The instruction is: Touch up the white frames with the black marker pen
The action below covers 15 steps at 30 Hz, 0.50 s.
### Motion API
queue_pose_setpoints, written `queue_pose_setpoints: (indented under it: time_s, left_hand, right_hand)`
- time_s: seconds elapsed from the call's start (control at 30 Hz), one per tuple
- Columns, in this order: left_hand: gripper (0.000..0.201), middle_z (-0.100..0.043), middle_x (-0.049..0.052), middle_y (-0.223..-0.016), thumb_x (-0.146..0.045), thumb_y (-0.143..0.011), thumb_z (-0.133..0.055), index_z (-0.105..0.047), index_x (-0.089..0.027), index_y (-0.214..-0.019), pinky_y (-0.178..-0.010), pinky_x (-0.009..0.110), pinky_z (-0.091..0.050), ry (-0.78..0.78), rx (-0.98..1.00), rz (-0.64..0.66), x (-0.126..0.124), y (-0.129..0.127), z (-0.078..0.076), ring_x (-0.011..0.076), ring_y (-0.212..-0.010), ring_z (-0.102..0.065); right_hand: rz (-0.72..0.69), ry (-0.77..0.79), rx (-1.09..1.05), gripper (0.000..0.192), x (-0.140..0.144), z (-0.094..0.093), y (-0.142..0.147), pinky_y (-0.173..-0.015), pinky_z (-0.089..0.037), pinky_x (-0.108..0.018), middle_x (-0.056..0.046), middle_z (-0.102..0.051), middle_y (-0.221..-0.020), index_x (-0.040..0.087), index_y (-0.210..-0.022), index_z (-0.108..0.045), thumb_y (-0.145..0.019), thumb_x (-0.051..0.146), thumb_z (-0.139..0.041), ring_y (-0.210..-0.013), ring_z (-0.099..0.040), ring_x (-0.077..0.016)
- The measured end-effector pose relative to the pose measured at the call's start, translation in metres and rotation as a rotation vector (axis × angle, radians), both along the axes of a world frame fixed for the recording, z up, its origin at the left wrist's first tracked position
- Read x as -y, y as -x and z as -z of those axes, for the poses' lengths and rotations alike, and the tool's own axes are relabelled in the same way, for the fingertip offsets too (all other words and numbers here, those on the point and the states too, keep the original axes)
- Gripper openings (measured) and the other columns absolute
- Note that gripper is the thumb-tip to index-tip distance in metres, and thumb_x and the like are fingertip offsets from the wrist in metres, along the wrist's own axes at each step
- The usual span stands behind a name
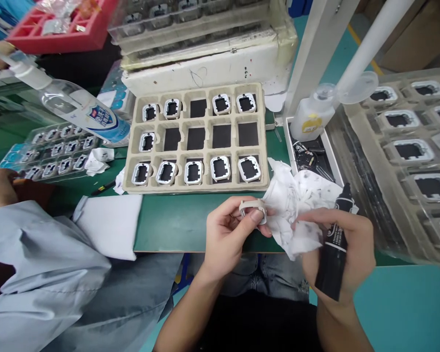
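Pinching a small off-white square frame (253,210) between thumb and fingers, the left hand (229,234) holds it just in front of the beige compartment tray (198,188), over the green mat (172,222). The right hand (339,244) is closed on two things at once: a black marker (335,244), gripped upright in the palm with its cap end pointing up, and a crumpled white wipe (297,215) smudged with dark marks, pressed between fingertips. The wipe touches the frame's right edge. Behind the frame, the tray holds similar white-rimmed frames in its near row and in part of the other rows; several cells show only black. Right of the tray stands a white dispenser bottle (313,117), and beyond it lies a clear plastic tray (407,146) with larger frames. Left of the tray, a clear bottle with a blue label (77,107) lies tilted, and a co-worker's grey sleeve (40,264) fills the near-left corner.
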<state>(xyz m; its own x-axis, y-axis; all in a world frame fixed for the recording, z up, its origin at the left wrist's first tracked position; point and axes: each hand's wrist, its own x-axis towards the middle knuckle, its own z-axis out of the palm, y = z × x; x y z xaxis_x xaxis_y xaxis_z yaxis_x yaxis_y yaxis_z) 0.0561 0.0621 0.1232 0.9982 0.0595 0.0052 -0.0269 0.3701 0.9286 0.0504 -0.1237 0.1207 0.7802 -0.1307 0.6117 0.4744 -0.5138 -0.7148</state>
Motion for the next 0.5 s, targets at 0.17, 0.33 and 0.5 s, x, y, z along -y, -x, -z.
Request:
queue_pose_setpoints:
  time_s: [0.17, 0.33, 0.5]
  left_hand:
    - [0.022, -0.087, 0.007, -0.091, -0.037, -0.102, -0.086, -0.078, -0.017, -0.105, -0.068, 0.031, -0.066, 0.024, -0.014, -0.047, 0.003, 0.0, -0.003, 0.0162, -0.059, -0.076]
    - [0.024, -0.088, 0.009, -0.095, -0.038, -0.102, -0.087, -0.077, -0.016, -0.103, -0.067, 0.031, -0.066, 0.028, -0.024, -0.054, 0.002, -0.001, -0.002, 0.0162, -0.059, -0.076]
    - [0.019, -0.087, 0.007, -0.092, -0.032, -0.101, -0.088, -0.079, -0.016, -0.106, -0.064, 0.025, -0.062, 0.089, -0.027, -0.029, 0.003, -0.002, -0.003, 0.0114, -0.057, -0.072]
  right_hand:
    - [0.124, 0.273, -0.054, 0.043, 0.007, -0.006, 0.001, -0.092, -0.06, -0.046, -0.008, -0.082, -0.122, 0.027, -0.132, -0.074, -0.091, 0.02, -0.081, -0.104, -0.078, -0.0315]
    - [0.245, 0.288, 0.119, 0.046, 0.008, -0.004, -0.016, -0.095, -0.059, -0.045, -0.006, -0.08, -0.114, 0.028, -0.127, -0.07, -0.085, 0.015, -0.082, -0.102, -0.077, -0.0301]
    - [0.191, 0.347, 0.08, 0.029, 0.007, -0.006, -0.023, -0.068, -0.052, -0.032, 0.003, -0.074, -0.088, 0.027, -0.111, -0.071, -0.087, 0.016, -0.082, -0.074, -0.072, -0.0195]
